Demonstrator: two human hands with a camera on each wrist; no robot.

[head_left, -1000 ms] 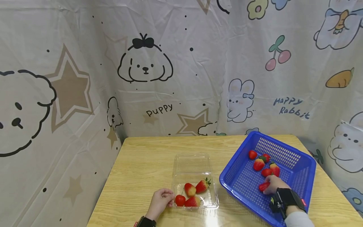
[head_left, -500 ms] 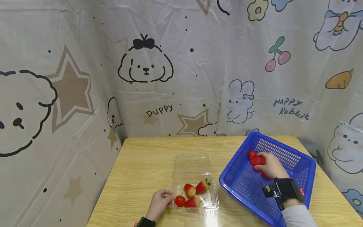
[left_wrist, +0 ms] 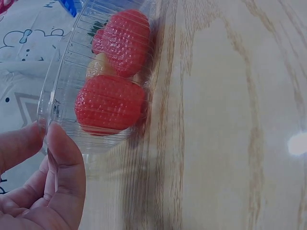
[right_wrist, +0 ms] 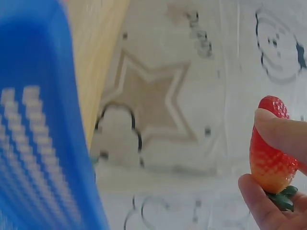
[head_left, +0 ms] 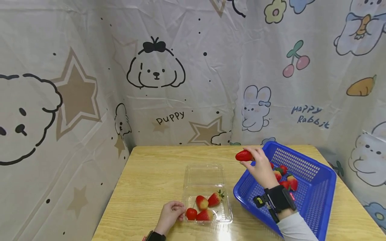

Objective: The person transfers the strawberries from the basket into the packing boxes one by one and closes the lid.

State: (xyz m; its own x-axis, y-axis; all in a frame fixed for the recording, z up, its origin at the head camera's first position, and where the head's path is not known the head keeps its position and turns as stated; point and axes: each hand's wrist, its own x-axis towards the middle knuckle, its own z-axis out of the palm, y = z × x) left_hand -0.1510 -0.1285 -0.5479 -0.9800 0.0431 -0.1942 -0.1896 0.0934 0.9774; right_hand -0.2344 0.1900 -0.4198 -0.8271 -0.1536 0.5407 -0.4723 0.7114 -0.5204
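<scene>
My right hand (head_left: pixel 261 170) pinches a red strawberry (head_left: pixel 244 155) above the left rim of the blue basket (head_left: pixel 301 152). In the right wrist view, the strawberry (right_wrist: pixel 272 148) shows a yellowish base and green leaves between thumb and fingers. With thumb and fingertips, my left hand (head_left: pixel 171 216) pinches the left rim of a clear plastic clamshell box (head_left: pixel 228 214), its lid laid back. Several fruits lie inside: a strawberry with green leaves (head_left: pixel 215 198), another strawberry (head_left: pixel 204 215), a red-yellow one (head_left: pixel 201 202) and a rounder red fruit with a thin stem (head_left: pixel 191 213).
Several more strawberries (head_left: pixel 292 183) lie in the blue basket on the table's right side. The wooden table (head_left: pixel 150 174) backs onto a printed curtain (head_left: pixel 193 67). Another curtain stretch (head_left: pixel 36 187) hangs along the left side.
My right hand has lifted a strawberry out of the basket, moving up and left past its rim. The left hand has stayed at the box.
</scene>
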